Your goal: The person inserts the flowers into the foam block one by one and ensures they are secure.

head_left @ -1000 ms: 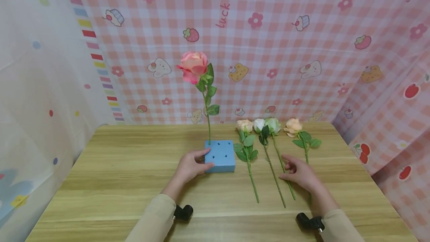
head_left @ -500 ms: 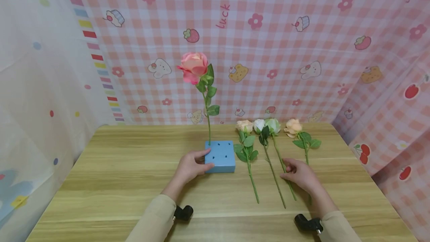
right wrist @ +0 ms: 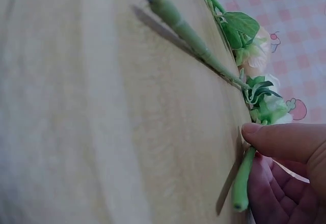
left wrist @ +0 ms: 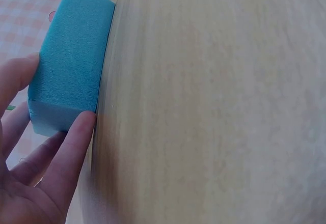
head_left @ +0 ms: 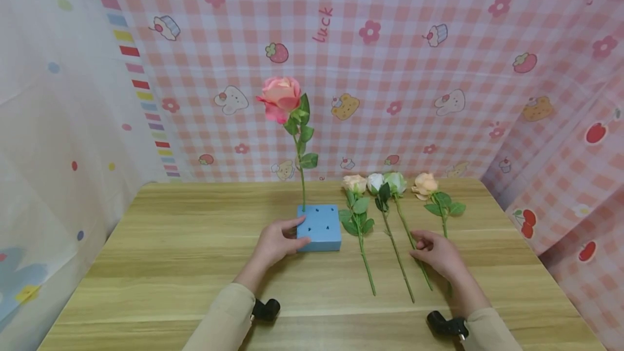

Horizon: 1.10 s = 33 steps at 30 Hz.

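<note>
My left hand (head_left: 277, 241) grips the left side of a blue foam block (head_left: 327, 238), thumb and fingers against its sides; in the left wrist view the block (left wrist: 74, 56) sits on the tabletop. Small holes dot its top. A pink rose (head_left: 281, 99) stands upright at the block's back left corner. My right hand (head_left: 436, 251) pinches the stem of a green-white rose (head_left: 396, 183) between thumb and fingers. In the right wrist view, that stem's cut end (right wrist: 241, 196) pokes out below the thumb, casting a shadow on the wood.
Left of the green-white rose lie a white rose (head_left: 376, 182) and a peach rose (head_left: 355, 183). Another peach rose (head_left: 426, 184) lies to the right, its stem partly behind the right hand. A checked cloth (head_left: 414, 80) hangs behind the wooden table (head_left: 185, 264).
My right hand has shifted slightly to the right, and the lower end of the green-white rose's stem has moved a little with it. My left hand stays on the foam block.
</note>
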Tool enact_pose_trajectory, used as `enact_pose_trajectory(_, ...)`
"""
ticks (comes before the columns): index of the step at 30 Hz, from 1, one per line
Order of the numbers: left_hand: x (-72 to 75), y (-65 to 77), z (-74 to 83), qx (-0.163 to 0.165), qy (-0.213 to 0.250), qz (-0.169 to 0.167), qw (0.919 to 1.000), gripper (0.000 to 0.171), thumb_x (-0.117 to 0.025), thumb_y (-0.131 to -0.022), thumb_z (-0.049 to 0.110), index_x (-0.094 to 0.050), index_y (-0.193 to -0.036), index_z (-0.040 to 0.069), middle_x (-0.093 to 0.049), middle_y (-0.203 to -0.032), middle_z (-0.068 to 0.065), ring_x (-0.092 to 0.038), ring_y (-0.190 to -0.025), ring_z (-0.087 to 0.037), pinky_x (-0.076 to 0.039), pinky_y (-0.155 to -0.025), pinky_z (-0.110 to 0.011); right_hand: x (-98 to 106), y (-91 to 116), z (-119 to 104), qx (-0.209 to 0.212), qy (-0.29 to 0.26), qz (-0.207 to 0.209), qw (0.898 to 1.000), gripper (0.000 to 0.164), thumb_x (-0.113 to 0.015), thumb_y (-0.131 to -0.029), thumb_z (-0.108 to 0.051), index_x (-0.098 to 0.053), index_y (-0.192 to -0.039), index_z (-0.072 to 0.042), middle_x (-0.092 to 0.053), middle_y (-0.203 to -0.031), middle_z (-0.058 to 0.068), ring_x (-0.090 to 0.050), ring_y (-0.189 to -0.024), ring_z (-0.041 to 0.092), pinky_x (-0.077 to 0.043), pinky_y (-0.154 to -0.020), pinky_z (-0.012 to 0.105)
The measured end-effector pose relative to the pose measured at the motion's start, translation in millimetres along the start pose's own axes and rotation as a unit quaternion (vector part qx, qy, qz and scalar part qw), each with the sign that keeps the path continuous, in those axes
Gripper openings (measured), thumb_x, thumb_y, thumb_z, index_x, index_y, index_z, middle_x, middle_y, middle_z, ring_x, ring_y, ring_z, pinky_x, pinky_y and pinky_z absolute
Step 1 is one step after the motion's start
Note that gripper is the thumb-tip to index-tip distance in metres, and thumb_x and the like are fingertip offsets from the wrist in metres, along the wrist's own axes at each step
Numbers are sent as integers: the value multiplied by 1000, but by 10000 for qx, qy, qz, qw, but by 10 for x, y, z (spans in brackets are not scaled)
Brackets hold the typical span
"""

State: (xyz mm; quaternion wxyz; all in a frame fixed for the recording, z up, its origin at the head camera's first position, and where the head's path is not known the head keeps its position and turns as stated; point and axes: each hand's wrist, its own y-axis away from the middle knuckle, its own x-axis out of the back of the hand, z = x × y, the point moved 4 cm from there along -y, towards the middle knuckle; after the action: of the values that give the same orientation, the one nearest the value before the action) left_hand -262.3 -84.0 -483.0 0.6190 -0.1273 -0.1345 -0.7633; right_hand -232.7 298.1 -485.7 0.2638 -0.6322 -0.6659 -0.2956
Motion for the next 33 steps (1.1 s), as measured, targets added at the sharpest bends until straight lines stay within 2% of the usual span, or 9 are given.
enact_pose_trajectory(10, 1, -1, -2, 38, 31, 6, 10000, 59, -85, -80, 21, -64, -135, 18, -56, -133, -20, -65, -86, -17, -59, -64, -30, 12, -8, 36, -84, -174, 44, 9998, 45, -76, -88, -12, -62, -126, 8, -63, -89, 4, -57, -80, 16, -49, -68, 28)
enact_pose_trajectory(18, 0, -6, -18, 79, 52, 27, 10000, 59, -85, -80, 21, -64, -135, 18, -56, -133, -21, -65, -85, -18, -59, -64, -30, 11, -17, 9, -171, -649, -117, 9977, 43, -73, -90, -6, -59, -126, 11, -62, -90, 6, -55, -79, 17, -52, -61, 25)
enact_pose_trajectory(25, -4, -5, -16, 102, 57, 21, 9999, 58, -85, -80, 21, -64, -135, 18, -57, -132, -20, -65, -85, -17, -59, -64, -30, 17, 1, -3, -211, -792, -239, 9964, 41, -70, -91, -3, -57, -127, 13, -62, -90, 7, -56, -80, 17, -54, -63, 26)
enact_pose_trajectory(33, 3, 1, -6, 78, 71, 13, 9999, 58, -85, -81, 21, -64, -135, 17, -57, -132, -21, -64, -86, -18, -59, -64, -30, 77, -12, -4, -196, -1188, -284, 9923, 41, -65, -95, -3, -51, -129, 18, -60, -96, 12, -57, -84, 16, -57, -68, 26)
